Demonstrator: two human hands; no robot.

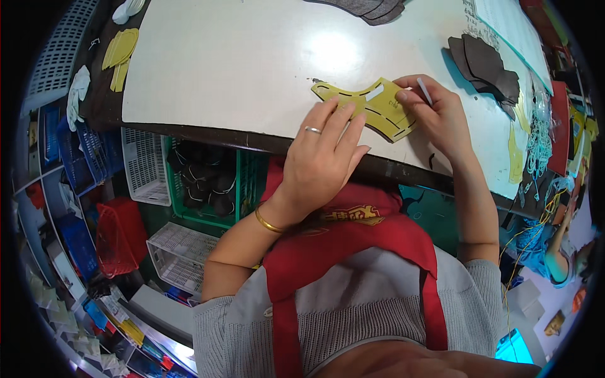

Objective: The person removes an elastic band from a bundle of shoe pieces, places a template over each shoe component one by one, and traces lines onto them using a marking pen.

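Observation:
A yellow curved template (pixel 379 112) with slots cut in it lies near the front edge of the white tabletop. A dark rim shows along its lower edge, perhaps of a piece underneath. My left hand (pixel 322 148) rests on the template's near left side, fingers stretched out and flat. At the template's right end is my right hand (pixel 446 120), closed around a slim pale pen-like stick (pixel 425 92). Its thumb lies on the template, while its other fingers are partly hidden. The tip of the stick cannot be seen.
Dark brown cut pieces (pixel 484 68) are stacked at the right, and more grey-brown pieces (pixel 372 9) at the far edge. Other yellow templates (pixel 121 49) lie at the far left. Below the table's left side stands a green crate (pixel 208 220) of dark pieces. Teal cords (pixel 539 142) hang at the right.

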